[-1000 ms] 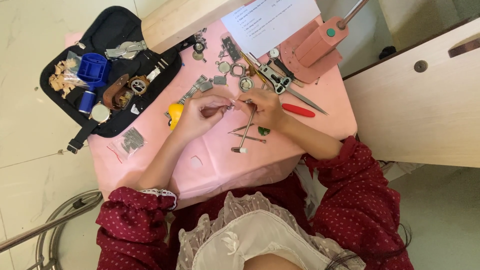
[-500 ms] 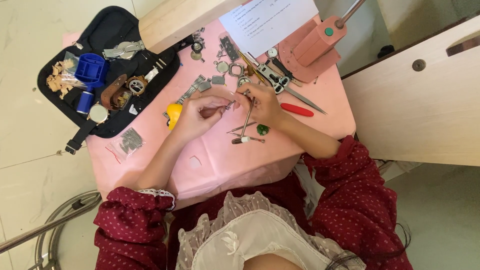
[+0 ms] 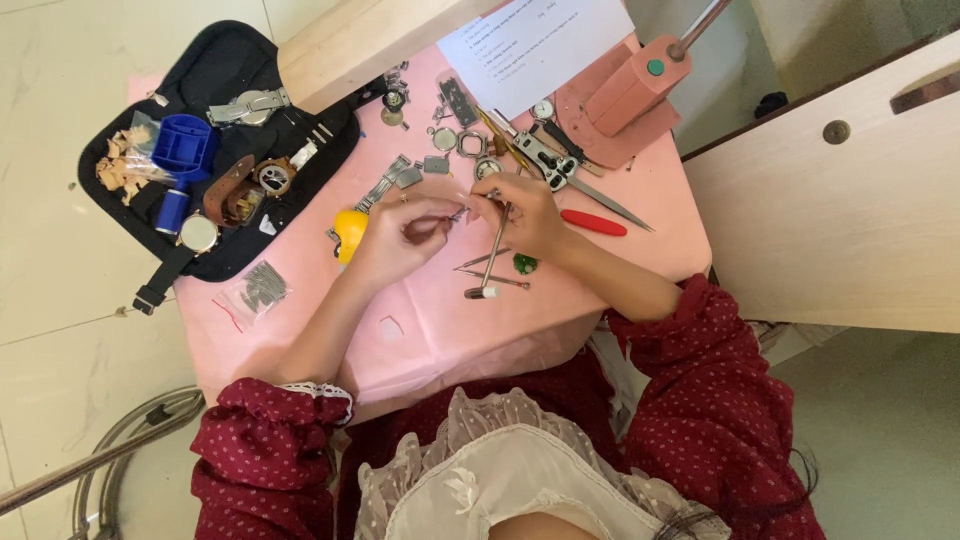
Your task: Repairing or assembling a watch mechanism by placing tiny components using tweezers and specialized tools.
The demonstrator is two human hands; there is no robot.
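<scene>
Two hands over pink worktop (image 3: 440, 330) | left hand (image 3: 400, 232) pinches tiny metal part (image 3: 458, 213) | right hand (image 3: 525, 212) grips small hammer (image 3: 490, 255) by handle, head hanging | part likely light, slippery: hold at edges, fingertips only

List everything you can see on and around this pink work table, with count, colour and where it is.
Table: one, pink cover, centre.
Tool pouch: one, black, open, table's left end.
Small hammer: one, metal, held in right hand.
Small metal part: one, silvery, pinched between both hands.
Red-handled tool: one, right of the hands.
Yellow object: one, left of left hand.
Blue container: one, on pouch.
Press tool: one, salmon-pink, top right.
Paper sheet: one, white, top.
Bag of pins: one, clear, lower left.
Cabinet: one, pale wood, right.
Left hand: holds part.
Right hand: grips hammer.
</scene>
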